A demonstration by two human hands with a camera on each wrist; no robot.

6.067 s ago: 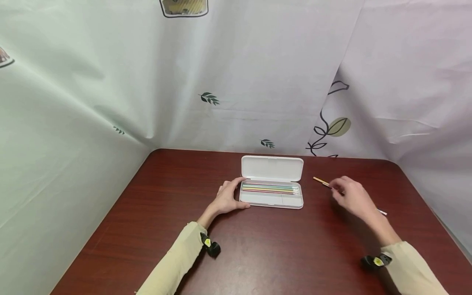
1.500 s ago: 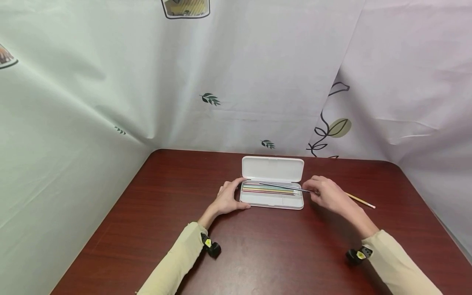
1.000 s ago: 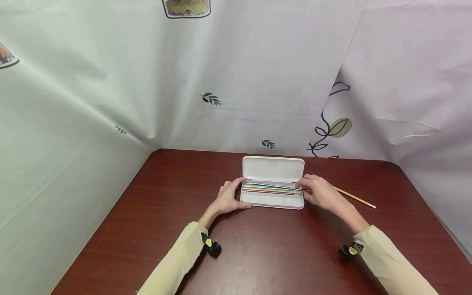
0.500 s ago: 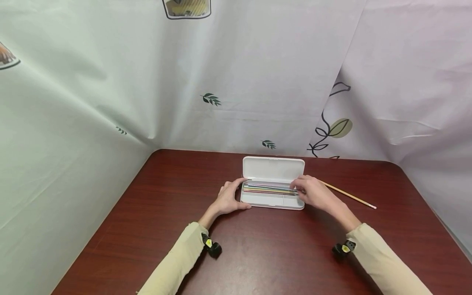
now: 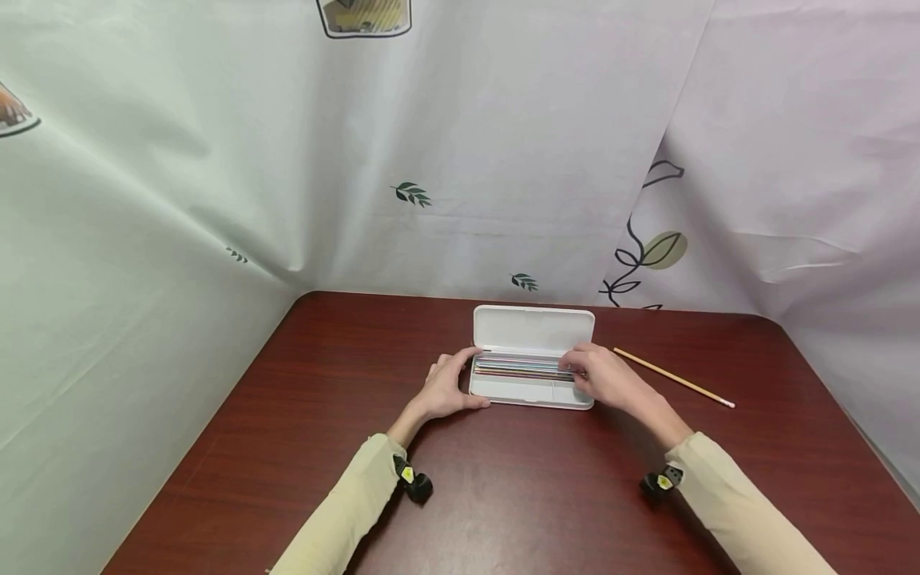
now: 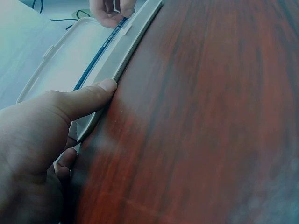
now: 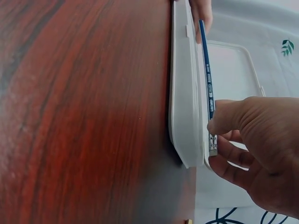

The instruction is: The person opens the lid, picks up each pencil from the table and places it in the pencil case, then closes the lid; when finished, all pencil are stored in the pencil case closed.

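A white pencil case (image 5: 513, 390) lies with its lid (image 5: 533, 329) raised at the back of the table. Several coloured pencils (image 5: 513, 370) lie in its rear compartment. My left hand (image 5: 440, 389) grips the case's left end, thumb at the front and fingers round the back corner. My right hand (image 5: 611, 375) is over the case's right end. In the right wrist view it pinches a dark blue pencil (image 7: 208, 77) near its white eraser, between thumb and fingers. That pencil runs lengthwise along the case. The right fingers partly hide the other pencils' ends.
A yellow pencil (image 5: 673, 376) with a white eraser lies slanted on the dark red wooden table (image 5: 503, 495), right of the case. A pale printed curtain (image 5: 460, 160) hangs behind the table's back edge and along both sides.
My right hand has picked up the dark blue pencil from the right of the table and carried it left, lowering it into line with the case. My left hand has stayed on the case.
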